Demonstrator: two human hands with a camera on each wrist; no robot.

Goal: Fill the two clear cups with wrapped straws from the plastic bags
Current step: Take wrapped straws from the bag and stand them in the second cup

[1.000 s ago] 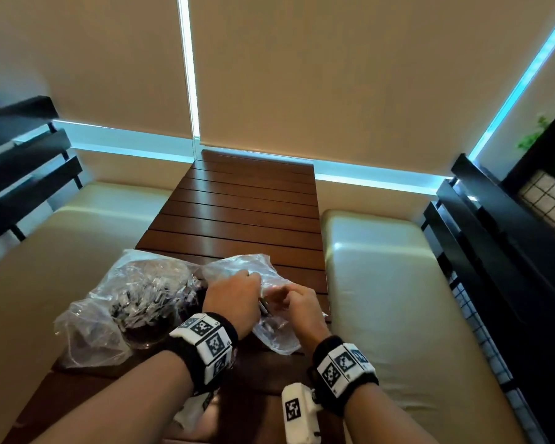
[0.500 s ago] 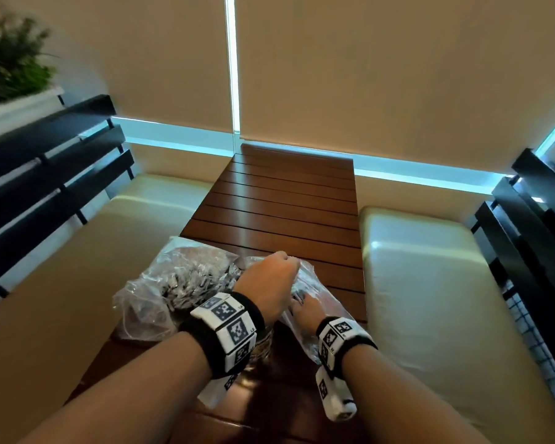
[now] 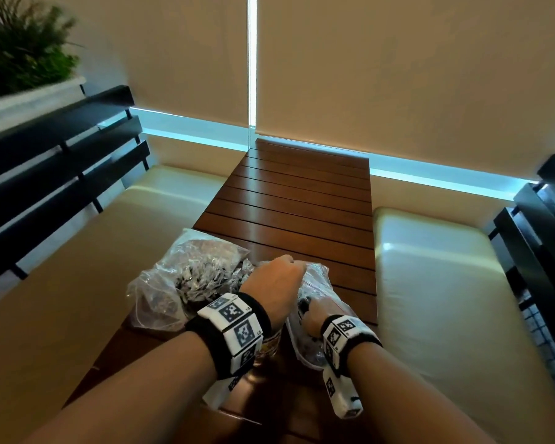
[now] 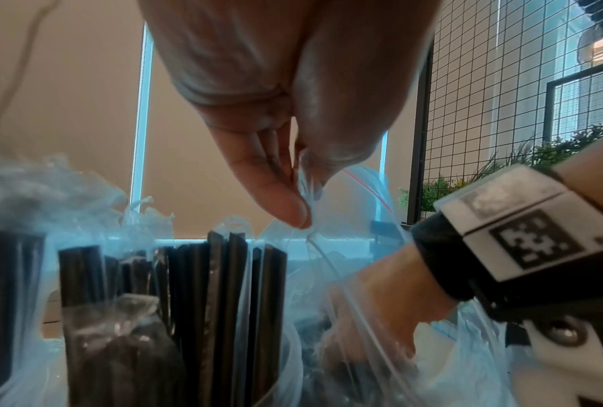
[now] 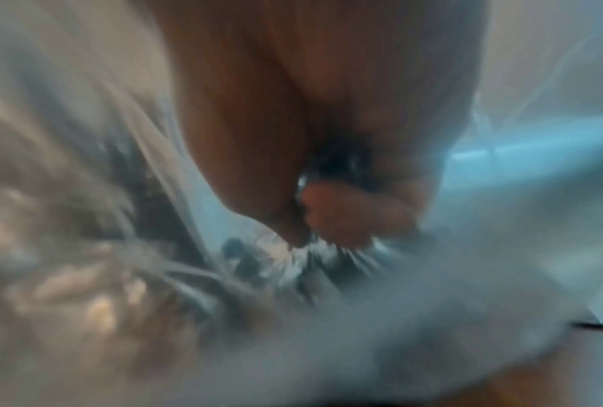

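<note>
Two clear plastic bags lie on the slatted wooden table (image 3: 302,203). The left bag (image 3: 186,280) is full of wrapped black straws. My left hand (image 3: 297,267) pinches the rim of the right bag (image 3: 318,283) and holds it up; the pinch (image 4: 305,217) shows clearly in the left wrist view. My right hand (image 3: 306,310) is inside that bag, its fingers (image 5: 331,209) curled round dark wrapped straws, though that view is blurred. A clear cup (image 3: 269,344) sits under my left wrist, mostly hidden. Black straws (image 4: 223,289) stand upright in it.
Cream cushioned benches (image 3: 446,299) flank the table on both sides, with black slatted backrests (image 3: 45,174) behind them. A planter with greenery (image 3: 20,59) stands at the far left. Beige blinds close off the far end of the table.
My right hand has gone from the bag's mouth down into the right bag. My left hand has risen and holds the rim up. The head view has swung left.
</note>
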